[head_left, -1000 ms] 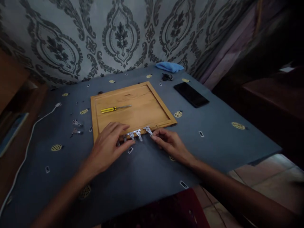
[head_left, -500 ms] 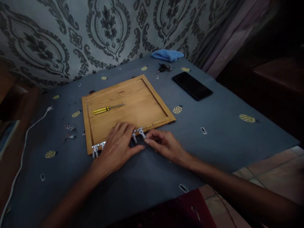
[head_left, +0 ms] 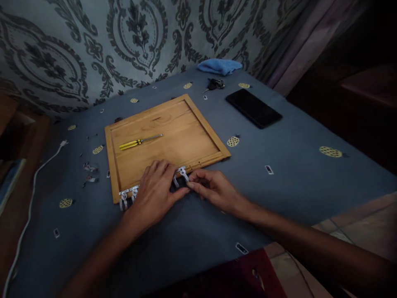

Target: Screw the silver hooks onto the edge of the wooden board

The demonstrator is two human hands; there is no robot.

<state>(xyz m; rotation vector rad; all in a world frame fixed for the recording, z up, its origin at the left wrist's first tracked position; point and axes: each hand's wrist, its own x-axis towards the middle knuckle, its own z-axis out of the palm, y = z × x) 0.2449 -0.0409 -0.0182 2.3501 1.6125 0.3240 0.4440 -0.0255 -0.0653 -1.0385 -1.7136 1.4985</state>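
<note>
A framed wooden panel (head_left: 192, 134) lies flat, with a yellow-handled screwdriver (head_left: 133, 143) on top of it. Several metal hinges line its front edge; one hinge (head_left: 124, 195) sits at the left corner. My left hand (head_left: 156, 192) is laid over that front edge, fingers bent across the frame and thumb stretched to the right; its fingertips are partly hidden. At the rightmost hinge (head_left: 182, 173), my right hand (head_left: 214, 188) pinches the lower end between thumb and fingers. Small screw holes show in the frame to the right of this hinge.
Loose metal hinges (head_left: 90, 179) and small screws are left of the panel. A black phone (head_left: 253, 108), keys (head_left: 215, 84) and a blue cloth (head_left: 219, 66) lie toward the back right. A white cable (head_left: 30, 207) runs down the left side of the blue tablecloth (head_left: 294, 178).
The view has shifted slightly. A dark gap now shows beneath the rightmost hinges. Both hands keep nearly the same places, the right still at the hinge's end.
</note>
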